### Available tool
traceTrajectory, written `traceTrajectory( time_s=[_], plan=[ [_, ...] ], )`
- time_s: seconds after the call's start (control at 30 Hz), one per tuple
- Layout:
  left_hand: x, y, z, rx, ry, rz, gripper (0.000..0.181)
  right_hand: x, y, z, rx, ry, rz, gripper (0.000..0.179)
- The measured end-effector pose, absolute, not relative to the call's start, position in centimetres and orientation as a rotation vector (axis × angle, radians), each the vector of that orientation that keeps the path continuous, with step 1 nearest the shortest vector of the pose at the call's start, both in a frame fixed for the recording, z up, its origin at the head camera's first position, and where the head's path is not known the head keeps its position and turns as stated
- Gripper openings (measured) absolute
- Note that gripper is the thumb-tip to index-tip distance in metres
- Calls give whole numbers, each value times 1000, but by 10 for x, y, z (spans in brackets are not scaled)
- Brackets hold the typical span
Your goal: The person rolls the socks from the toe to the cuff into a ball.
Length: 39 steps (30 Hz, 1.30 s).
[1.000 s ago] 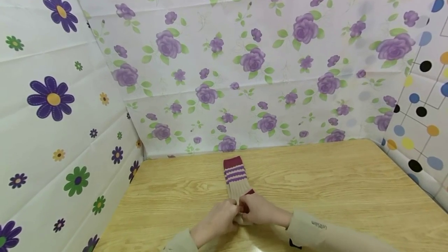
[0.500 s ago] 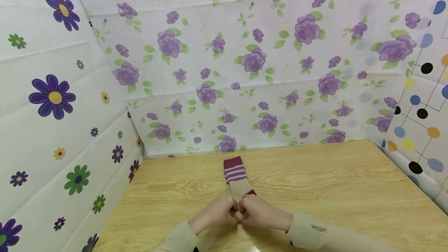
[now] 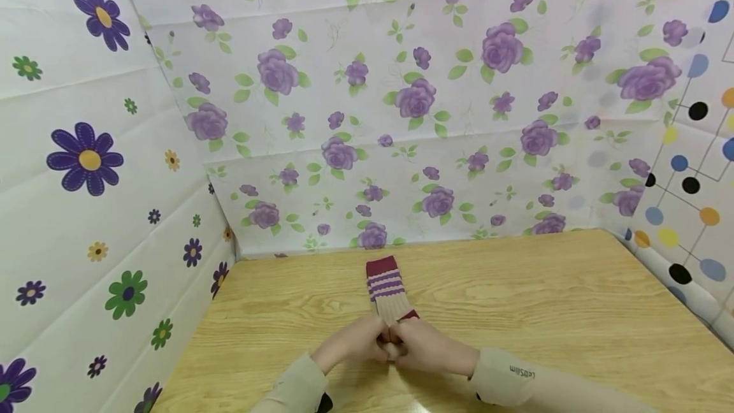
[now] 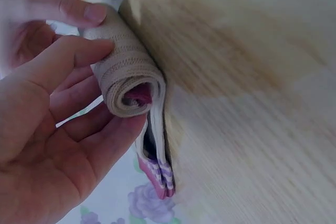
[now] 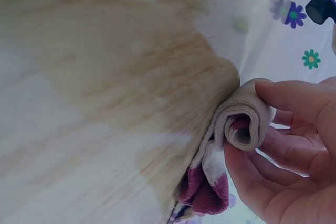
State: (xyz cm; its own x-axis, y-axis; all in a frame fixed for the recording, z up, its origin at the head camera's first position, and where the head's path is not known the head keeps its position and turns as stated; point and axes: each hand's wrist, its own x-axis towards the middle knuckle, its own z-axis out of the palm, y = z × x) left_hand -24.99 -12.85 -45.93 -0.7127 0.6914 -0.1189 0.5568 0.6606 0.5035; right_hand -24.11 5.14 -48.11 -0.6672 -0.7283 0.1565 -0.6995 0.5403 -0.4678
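A pair of knitted socks (image 3: pixel 385 282), beige with purple stripes and maroon cuffs, lies lengthwise on the table, cuffs toward the back wall. Their near end is wound into a thick beige roll (image 4: pixel 126 64), with maroon showing inside its spiral. My left hand (image 3: pixel 358 338) grips one end of this roll, fingertips on top and other fingers beneath. At the opposite end, my right hand (image 3: pixel 429 346) pinches it between thumb and fingers. Seen from the right wrist, maroon patches (image 5: pixel 212 198) hang beside the unrolled part. From the head, both hands mostly cover the roll.
The wooden table (image 3: pixel 516 298) stretches out on both sides of the socks. Flower-printed cloth (image 3: pixel 367 113) stands behind it, with another floral sheet (image 3: pixel 86 222) at the left and a dotted one (image 3: pixel 694 209) at the right.
My left hand has shifted slightly forward and its fingers have changed position on the roll. The right hand stays nearly in place. The cuffs lie where they were.
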Motion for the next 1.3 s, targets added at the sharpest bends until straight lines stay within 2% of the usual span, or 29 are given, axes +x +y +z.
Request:
traceTrajectory(
  time_s=[0.43, 0.87, 1.0, 1.17, 1.3],
  plan=[
    [-257, -127, -457, 1000, 2571, 606, 24, -241, 53, -485, -1291, 2810, -706, 23],
    [-253, -126, -453, 832, 2546, 753, 31, -245, 50, -483, -1305, 2744, -748, 7],
    [-251, -124, -453, 807, 2556, 785, 31, -247, 50, -483, -1272, 2711, -764, 8],
    [-248, -123, -455, 652, 2579, 881, 29, -250, 49, -480, -1280, 2717, -756, 12],
    [-245, -122, -458, 509, 2626, 954, 19, -253, 48, -479, -1266, 2717, -755, 10]
  ],
)
